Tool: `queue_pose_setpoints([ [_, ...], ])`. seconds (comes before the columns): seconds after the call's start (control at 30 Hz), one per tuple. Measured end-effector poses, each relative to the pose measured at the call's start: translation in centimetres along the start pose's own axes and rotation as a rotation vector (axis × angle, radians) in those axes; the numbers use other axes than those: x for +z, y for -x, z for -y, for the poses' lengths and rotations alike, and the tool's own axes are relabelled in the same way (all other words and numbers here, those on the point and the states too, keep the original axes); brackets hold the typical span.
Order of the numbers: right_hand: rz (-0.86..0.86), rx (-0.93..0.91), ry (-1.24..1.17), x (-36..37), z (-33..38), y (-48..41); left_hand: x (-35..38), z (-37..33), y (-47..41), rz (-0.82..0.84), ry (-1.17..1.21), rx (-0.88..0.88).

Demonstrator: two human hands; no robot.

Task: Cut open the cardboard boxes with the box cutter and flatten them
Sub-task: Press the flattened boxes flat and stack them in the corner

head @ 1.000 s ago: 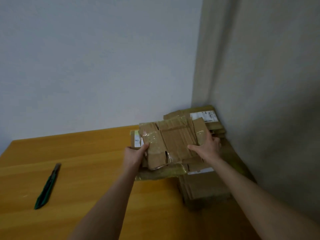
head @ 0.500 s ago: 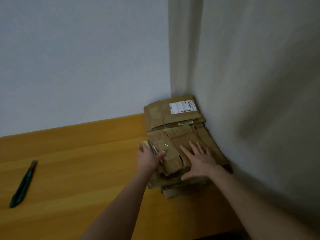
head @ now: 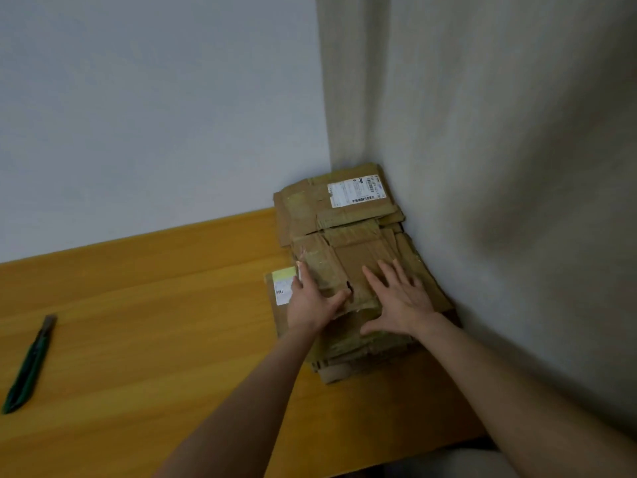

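The flattened box [head: 355, 262] lies on top of a stack of flattened cardboard [head: 348, 365] in the far right corner of the desk [head: 155, 322], and the stack sits close against the side wall [head: 517, 201]. Both hands press on the box. The right hand [head: 400, 301] lies flat with its fingers [head: 387, 276] spread across the middle. The left hand [head: 310, 305] lies along the left edge with its fingers [head: 304, 274] straight and the thumb stretched over the top. The main risk, as I judge it, is springback: this piece is wrinkled, taped and torn near the thumb, so its folds may lift once the pressure comes off. The stack is also uneven. 1 lower piece with a white label [head: 284, 288] juts out to the left and others poke out at the near end, so a hard or off-centre push could slide the layers and spill them toward the desk's edge. Glossy tape under a palm could let the top piece skid. The box cutter [head: 29, 365] lies well apart at the left of the desk. Whether its blade is out cannot be told, so a careless reach could nick a finger.
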State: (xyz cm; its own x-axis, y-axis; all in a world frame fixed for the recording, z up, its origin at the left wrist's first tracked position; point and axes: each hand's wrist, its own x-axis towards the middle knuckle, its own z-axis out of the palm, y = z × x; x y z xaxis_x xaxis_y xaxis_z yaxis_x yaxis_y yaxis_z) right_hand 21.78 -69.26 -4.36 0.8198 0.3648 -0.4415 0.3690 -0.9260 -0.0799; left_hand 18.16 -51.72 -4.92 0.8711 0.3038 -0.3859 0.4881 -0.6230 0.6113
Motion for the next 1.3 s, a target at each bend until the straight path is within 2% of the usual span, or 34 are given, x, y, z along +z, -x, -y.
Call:
queue_pose_setpoints([
  [0.13, -0.039, 0.030, 0.033, -0.6, -1.6, 0.1, 0.9, -0.5, 0.0, 0.062, 0.057, 0.073],
  [0.23, -0.095, -0.015, 0.084, -1.6, -1.5, -0.1, 0.3, -0.5, -0.8, -0.030, 0.165, 0.005],
  [0.27, -0.110, -0.009, 0.027, -2.1, -1.3, -0.2, 0.0, -0.7, -1.4, -0.069, 0.202, -0.029],
  [0.37, -0.177, 0.151, -0.420, -2.8, -1.4, -1.4, -0.5, -1.7, -2.7, -0.094, 0.369, -0.049],
  [0.43, -0.203, 0.328, -0.777, -2.7, -1.9, -2.3, -0.5, -2.5, -3.4, -0.050, 0.474, -0.080],
  [0.47, -0.182, 0.392, -0.857, -2.6, -2.2, -2.8, -0.3, -2.8, -3.6, -0.022, 0.498, -0.104],
  [0.53, -0.107, 0.392, -0.801, -2.3, -2.3, -3.1, 0.1, -3.1, -3.4, -0.013, 0.443, -0.111],
  [0.67, -0.140, 0.329, -0.779, -1.7, -2.2, -3.1, 1.0, -1.6, -1.6, -0.110, 0.338, -0.077],
  [0.77, -0.130, 0.366, -0.731, -1.1, -1.6, -2.6, 1.4, -0.8, -0.5, -0.063, 0.377, -0.091],
  [0.93, -0.139, 0.450, -0.862, -1.7, -0.9, -3.0, -0.4, -2.0, -1.2, -0.079, 0.581, -0.269],
  [1.0, -0.139, 0.441, -0.872, -1.9, -0.7, -3.1, -0.6, -2.3, -1.6, -0.059, 0.589, -0.204],
  [1.1, -0.126, 0.432, -0.865, -1.9, -0.6, -2.8, -0.4, -1.2, -0.9, 0.001, 0.434, -0.128],
  [1.2, -0.167, 0.447, -0.705, -1.8, 0.1, -1.8, -0.2, 0.0, -0.2, -0.002, 0.379, -0.139],
  [1.23, -0.202, 0.407, -0.604, -1.9, 0.4, -1.4, -0.3, 0.0, 0.0, 0.003, 0.402, -0.125],
  [1.3, -0.230, 0.208, -0.384, -2.2, 1.2, -0.7, -0.7, -0.6, 0.9, 0.028, 0.386, -0.060],
])
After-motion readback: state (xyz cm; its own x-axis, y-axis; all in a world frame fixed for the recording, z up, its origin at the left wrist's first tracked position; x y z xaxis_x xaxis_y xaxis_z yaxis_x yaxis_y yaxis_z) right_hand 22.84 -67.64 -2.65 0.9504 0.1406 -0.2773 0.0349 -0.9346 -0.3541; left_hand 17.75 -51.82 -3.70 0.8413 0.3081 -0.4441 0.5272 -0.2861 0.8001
